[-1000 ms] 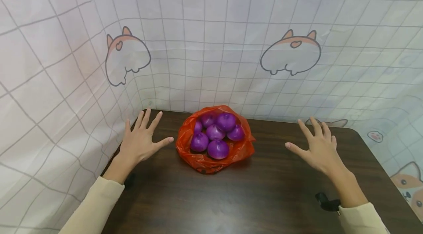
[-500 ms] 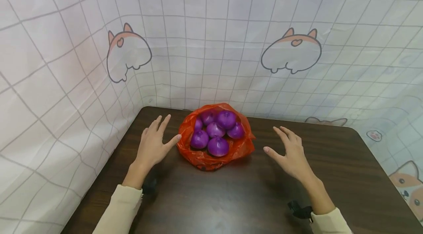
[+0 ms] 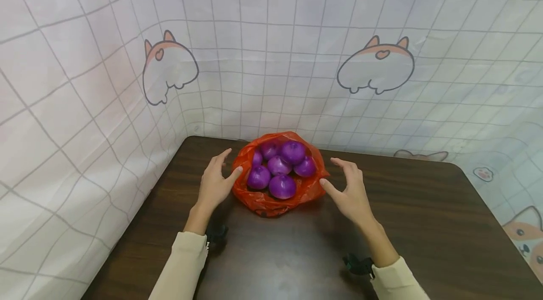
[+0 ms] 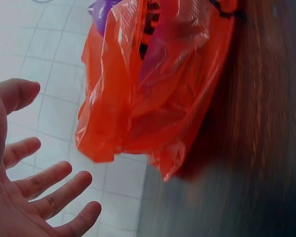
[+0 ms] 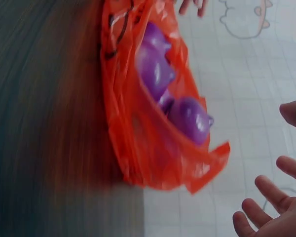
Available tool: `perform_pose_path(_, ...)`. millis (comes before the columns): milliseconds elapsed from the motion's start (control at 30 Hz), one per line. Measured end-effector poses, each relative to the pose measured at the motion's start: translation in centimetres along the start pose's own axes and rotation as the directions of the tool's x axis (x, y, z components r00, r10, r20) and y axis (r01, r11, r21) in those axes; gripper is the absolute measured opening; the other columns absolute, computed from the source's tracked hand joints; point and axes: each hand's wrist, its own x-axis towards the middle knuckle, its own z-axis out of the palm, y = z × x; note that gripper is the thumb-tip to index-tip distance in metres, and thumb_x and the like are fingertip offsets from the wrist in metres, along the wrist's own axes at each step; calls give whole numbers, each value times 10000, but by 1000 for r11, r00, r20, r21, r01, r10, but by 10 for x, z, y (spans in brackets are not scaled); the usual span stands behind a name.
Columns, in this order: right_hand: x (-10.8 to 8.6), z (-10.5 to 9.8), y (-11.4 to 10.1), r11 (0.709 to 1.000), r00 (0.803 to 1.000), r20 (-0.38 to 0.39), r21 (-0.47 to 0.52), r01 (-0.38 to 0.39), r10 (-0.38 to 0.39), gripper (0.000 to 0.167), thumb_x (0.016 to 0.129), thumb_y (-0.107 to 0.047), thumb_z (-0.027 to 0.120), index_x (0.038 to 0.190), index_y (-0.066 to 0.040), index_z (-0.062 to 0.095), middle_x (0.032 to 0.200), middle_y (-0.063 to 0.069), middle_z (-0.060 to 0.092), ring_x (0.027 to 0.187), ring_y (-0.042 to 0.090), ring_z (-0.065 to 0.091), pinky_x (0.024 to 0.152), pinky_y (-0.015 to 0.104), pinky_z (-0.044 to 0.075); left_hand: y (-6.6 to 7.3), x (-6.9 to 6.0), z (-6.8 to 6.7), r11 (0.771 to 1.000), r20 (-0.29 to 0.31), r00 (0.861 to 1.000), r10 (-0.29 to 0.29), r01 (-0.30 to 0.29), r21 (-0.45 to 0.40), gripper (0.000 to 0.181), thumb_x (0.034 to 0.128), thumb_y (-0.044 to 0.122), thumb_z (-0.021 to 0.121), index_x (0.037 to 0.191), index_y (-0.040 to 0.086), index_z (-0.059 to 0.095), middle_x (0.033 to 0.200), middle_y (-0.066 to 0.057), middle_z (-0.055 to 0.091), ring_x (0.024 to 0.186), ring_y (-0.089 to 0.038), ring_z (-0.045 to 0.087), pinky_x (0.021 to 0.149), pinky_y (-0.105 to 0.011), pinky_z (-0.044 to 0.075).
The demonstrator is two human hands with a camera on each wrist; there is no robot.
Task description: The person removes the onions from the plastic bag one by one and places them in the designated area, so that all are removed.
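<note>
Crinkled, translucent orange-red plastic bag sits just below the centre of the head view, resting on a dark brown wood-grain table. Its mouth gapes upward in a rough oval, the rim creased and uneven, with a small pointed corner jutting out on the right side. Inside lie seven visible glossy purple onion-shaped bulbs, heaped against one another — rounded, with bright highlights, and short nubs at the tips in the right wrist view. Through the thin film in the left wrist view, a purple tint shows beneath black printed marks near the top of the frame. A left hand is beside the bag's left edge and a right hand beside its right edge — each with thumb and fingers spread, a gap between hand and plastic visible in the wrist views. White grid-patterned cloth with cartoon corgi drawings fills the upper half of the head view.
</note>
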Motion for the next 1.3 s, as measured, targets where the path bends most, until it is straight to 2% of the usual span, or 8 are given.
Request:
perform_pose_path(200, 9, 19, -12, 997, 1000, -13, 75, 17, -16, 585, 899, -224, 769, 1415, -66, 542, 1380, 179, 538, 1229, 338, 463, 1004, 485, 394, -1, 6, 13, 999, -27, 1000, -3, 2, -48, 580, 949, 374, 706, 1491, 272, 531, 1408, -139, 567, 1206, -346, 599, 980, -595, 487)
perform_pose_path(300, 12, 27, -17, 992, 1000, 1, 122, 9, -9, 577, 905, -227, 761, 1411, -58, 539, 1363, 205, 533, 1197, 376, 498, 989, 527, 427, -2, 7, 17, 998, -34, 999, -8, 6, -57, 571, 943, 348, 719, 1479, 249, 549, 1381, -153, 575, 1183, -356, 606, 973, -589, 495)
perform_pose_path(467, 18, 39, -22, 985, 1000, 25, 170, 6, -11, 578, 907, -233, 764, 1413, -80, 530, 1372, 159, 530, 1233, 377, 527, 1049, 592, 450, -5, 11, 24, 998, -35, 999, -13, 10, -67, 577, 937, 339, 724, 1478, 235, 551, 1373, -166, 573, 1175, -358, 603, 970, -581, 500)
perform_pose_path(567, 21, 46, -23, 982, 999, 41, 190, 12, -21, 577, 907, -222, 771, 1412, -89, 526, 1380, 141, 533, 1265, 372, 540, 1082, 569, 457, -6, 13, 27, 997, -37, 999, -13, 11, -73, 582, 932, 334, 727, 1477, 232, 551, 1375, -174, 570, 1176, -356, 598, 974, -579, 499)
perform_pose_path(733, 28, 55, -22, 973, 997, 74, 229, -8, -9, 581, 910, -199, 771, 1421, -92, 515, 1420, 199, 504, 1322, 424, 506, 1115, 533, 448, -7, 15, 31, 996, -35, 999, -26, 22, -92, 586, 932, 329, 729, 1481, 244, 543, 1378, -178, 563, 1188, -365, 594, 987, -588, 497)
perform_pose_path(1000, 39, 66, -21, 980, 990, 133, 189, -69, 44, 652, 912, -248, 762, 1460, -54, 466, 1452, 208, 455, 1363, 407, 454, 1122, 566, 431, -12, 15, 35, 993, -7, 998, -56, 55, -103, 582, 945, 302, 718, 1491, 237, 527, 1383, -192, 552, 1181, -373, 570, 1021, -585, 479)
perform_pose_path(1300, 53, 72, -10, 990, 989, 126, 103, -96, 83, 689, 886, -332, 768, 1464, -97, 474, 1436, 189, 470, 1293, 379, 472, 1088, 574, 440, -21, 17, 37, 993, 1, 999, -45, 44, -109, 586, 933, 284, 735, 1484, 233, 539, 1358, -193, 575, 1144, -374, 585, 984, -562, 499)
